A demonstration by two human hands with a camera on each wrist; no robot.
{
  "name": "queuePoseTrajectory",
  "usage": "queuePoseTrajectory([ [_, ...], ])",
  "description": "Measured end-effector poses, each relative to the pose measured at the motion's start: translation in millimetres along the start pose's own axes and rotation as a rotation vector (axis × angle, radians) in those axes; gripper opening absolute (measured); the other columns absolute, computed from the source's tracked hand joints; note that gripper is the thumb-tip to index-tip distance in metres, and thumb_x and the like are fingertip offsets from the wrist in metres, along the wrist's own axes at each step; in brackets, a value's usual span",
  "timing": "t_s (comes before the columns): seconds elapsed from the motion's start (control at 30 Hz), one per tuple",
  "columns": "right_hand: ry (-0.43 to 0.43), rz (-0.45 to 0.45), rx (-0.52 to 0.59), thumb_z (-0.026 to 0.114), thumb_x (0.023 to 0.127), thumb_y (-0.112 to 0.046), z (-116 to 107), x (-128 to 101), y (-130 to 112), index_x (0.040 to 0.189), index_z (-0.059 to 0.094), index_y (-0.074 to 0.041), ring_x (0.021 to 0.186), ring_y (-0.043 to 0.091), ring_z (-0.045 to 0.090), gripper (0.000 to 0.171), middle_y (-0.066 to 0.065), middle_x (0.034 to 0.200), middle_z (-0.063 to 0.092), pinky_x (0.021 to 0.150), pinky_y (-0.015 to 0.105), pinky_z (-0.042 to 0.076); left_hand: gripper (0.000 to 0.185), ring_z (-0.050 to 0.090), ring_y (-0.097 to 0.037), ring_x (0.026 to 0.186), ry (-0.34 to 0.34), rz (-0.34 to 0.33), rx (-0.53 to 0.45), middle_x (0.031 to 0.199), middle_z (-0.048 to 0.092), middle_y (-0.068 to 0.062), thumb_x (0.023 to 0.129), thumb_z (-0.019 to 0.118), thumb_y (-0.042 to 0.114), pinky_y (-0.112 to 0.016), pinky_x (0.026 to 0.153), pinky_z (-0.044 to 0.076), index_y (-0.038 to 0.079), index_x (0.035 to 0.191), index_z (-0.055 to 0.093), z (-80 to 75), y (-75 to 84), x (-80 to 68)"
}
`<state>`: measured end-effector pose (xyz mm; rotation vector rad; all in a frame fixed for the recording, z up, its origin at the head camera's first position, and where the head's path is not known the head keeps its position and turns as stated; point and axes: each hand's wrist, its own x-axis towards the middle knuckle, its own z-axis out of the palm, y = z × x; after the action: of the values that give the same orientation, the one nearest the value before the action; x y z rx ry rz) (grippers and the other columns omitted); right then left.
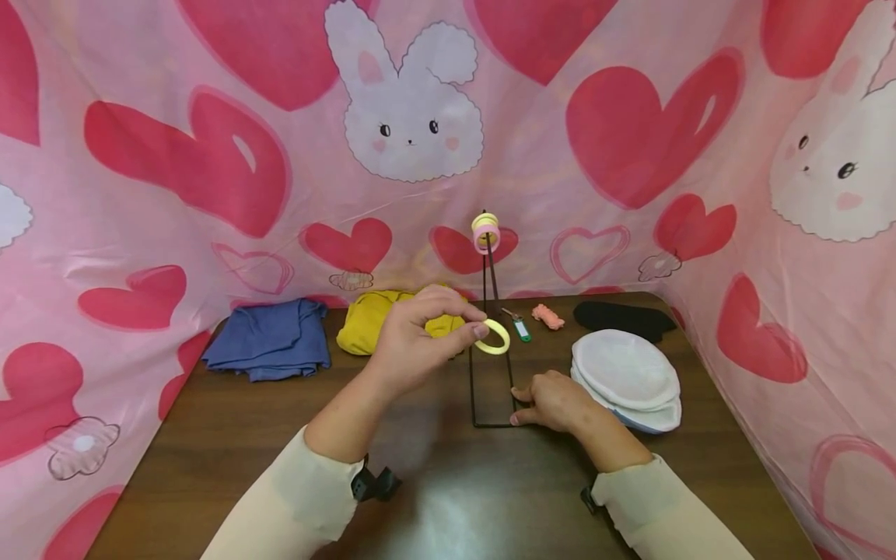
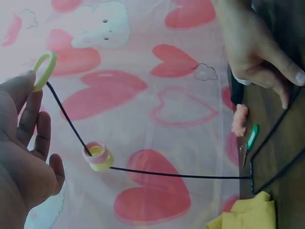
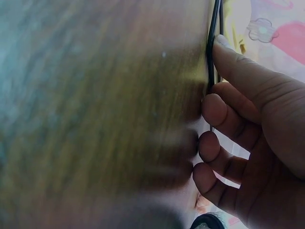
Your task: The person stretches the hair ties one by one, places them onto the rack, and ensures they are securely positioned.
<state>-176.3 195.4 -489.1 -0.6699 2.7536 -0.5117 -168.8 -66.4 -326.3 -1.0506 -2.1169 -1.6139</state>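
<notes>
My left hand pinches a pale yellow ring between thumb and fingertips, raised above the table. In the left wrist view the ring appears by the free end of a rod on a black wire stand; whether the rod passes through it I cannot tell. A pink ring and yellow ones behind it hang on that rod. My right hand grips the stand's base wire at its near right corner, thumb on the wire in the right wrist view, other fingers curled near the tabletop.
Along the back of the brown table lie a folded blue cloth, a yellow cloth, a key with a green tag, a coral cord bundle and a black cloth item. White bowl-shaped pieces are stacked at right.
</notes>
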Motion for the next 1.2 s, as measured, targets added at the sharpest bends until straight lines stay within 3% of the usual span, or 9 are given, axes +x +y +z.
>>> queuePoseTrajectory([
  [0.17, 0.000, -0.002, -0.007, 0.085, 0.082, -0.046, -0.2, 0.2, -0.3, 0.128, 0.074, -0.013, 0.113, 0.033, 0.070, 0.057, 0.009, 0.120, 0.074, 0.094, 0.047, 0.055, 0.014, 0.064, -0.018, 0.103, 0.043, -0.022, -0.010, 0.099, 0.075, 0.003, 0.088, 0.083, 0.008, -0.042, 0.093, 0.051, 0.012, 0.101, 0.082, -0.6, 1.3, 7.1],
  [0.33, 0.000, -0.003, -0.012, 0.085, 0.082, -0.047, -0.5, -0.6, -1.8, 0.128, 0.074, -0.012, 0.113, 0.034, 0.069, 0.058, 0.009, 0.120, 0.074, 0.095, 0.048, 0.055, 0.016, 0.065, -0.015, 0.103, 0.076, -0.097, -0.001, 0.101, 0.075, 0.008, 0.090, 0.082, 0.013, -0.046, 0.093, 0.052, 0.011, 0.106, 0.082, -1.6, -3.1, 11.2],
  [0.53, 0.000, -0.014, -0.015, 0.084, 0.083, -0.047, -0.7, -1.6, -3.0, 0.128, 0.074, -0.011, 0.113, 0.035, 0.069, 0.058, 0.009, 0.120, 0.074, 0.095, 0.048, 0.055, 0.016, 0.064, -0.014, 0.105, 0.106, -0.180, 0.009, 0.104, 0.075, 0.009, 0.092, 0.081, 0.018, -0.043, 0.092, 0.053, 0.013, 0.107, 0.082, -4.0, -12.9, 14.9],
  [0.67, -0.005, -0.008, -0.019, 0.084, 0.083, -0.047, -2.1, -2.1, -2.9, 0.128, 0.074, -0.012, 0.114, 0.034, 0.069, 0.057, 0.009, 0.121, 0.074, 0.095, 0.047, 0.055, 0.015, 0.062, -0.017, 0.106, 0.133, -0.253, -0.015, 0.105, 0.074, 0.004, 0.093, 0.080, 0.022, -0.040, 0.083, 0.058, 0.015, 0.107, 0.081, -4.7, -22.1, 22.5],
  [0.8, -0.006, -0.001, -0.026, 0.084, 0.083, -0.047, -2.2, -2.4, -3.2, 0.128, 0.074, -0.012, 0.114, 0.035, 0.069, 0.058, 0.010, 0.120, 0.074, 0.095, 0.048, 0.055, 0.016, 0.070, -0.025, 0.100, 0.154, -0.313, -0.100, 0.104, 0.073, -0.003, 0.094, 0.079, 0.023, -0.038, 0.079, 0.061, 0.013, 0.107, 0.080, -4.6, -34.0, 33.5],
  [0.93, -0.012, 0.003, -0.032, 0.084, 0.083, -0.048, -0.4, -1.8, -3.1, 0.128, 0.074, -0.013, 0.114, 0.037, 0.069, 0.059, 0.010, 0.119, 0.075, 0.095, 0.049, 0.055, 0.017, 0.067, -0.030, 0.092, 0.176, -0.361, -0.085, 0.100, 0.072, -0.002, 0.094, 0.079, 0.029, -0.034, 0.071, 0.059, 0.017, 0.106, 0.080, -3.5, -45.1, 44.4],
  [1.03, -0.014, -0.001, -0.031, 0.084, 0.082, -0.049, -0.1, -1.6, -3.5, 0.128, 0.074, -0.012, 0.113, 0.036, 0.069, 0.059, 0.010, 0.119, 0.075, 0.095, 0.049, 0.055, 0.017, 0.061, -0.027, 0.094, 0.203, -0.349, -0.014, 0.098, 0.072, 0.001, 0.094, 0.079, 0.030, -0.032, 0.065, 0.054, 0.018, 0.106, 0.080, -0.5, -53.1, 53.1],
  [1.2, -0.005, 0.007, -0.036, 0.085, 0.081, -0.049, -1.2, -2.0, -3.1, 0.127, 0.075, -0.013, 0.111, 0.034, 0.070, 0.059, 0.010, 0.118, 0.075, 0.092, 0.047, 0.056, 0.016, 0.062, -0.017, 0.094, 0.269, -0.275, 0.070, 0.097, 0.070, 0.002, 0.095, 0.079, 0.027, -0.030, 0.071, 0.054, 0.015, 0.105, 0.079, 8.8, -66.0, 67.1],
])
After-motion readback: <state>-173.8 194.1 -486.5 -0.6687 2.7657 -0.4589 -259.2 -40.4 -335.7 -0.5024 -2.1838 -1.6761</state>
